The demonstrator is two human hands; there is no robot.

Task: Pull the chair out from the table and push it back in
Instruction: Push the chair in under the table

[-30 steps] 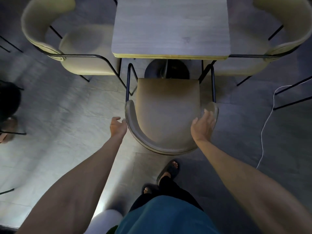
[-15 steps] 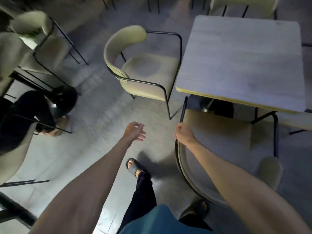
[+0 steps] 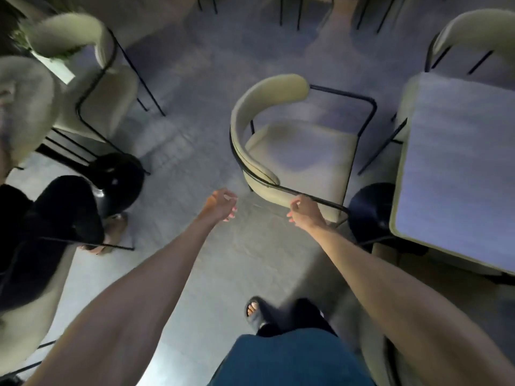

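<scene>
Now our left hand (image 3: 221, 204) hangs empty at frame centre, fingers loosely curled, as before. Our right hand (image 3: 305, 211) has let go of the chair (image 3: 395, 358) and hovers half-open by a neighbouring cream chair (image 3: 295, 146). The task chair, cream-padded, sits lower right, mostly hidden under the table (image 3: 457, 168) and our right arm.

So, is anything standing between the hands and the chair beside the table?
Nothing visible. The right hand is at the black rail of the chair; whether it grips is unclear. The left hand hangs over bare floor, short of the backrest.
</scene>
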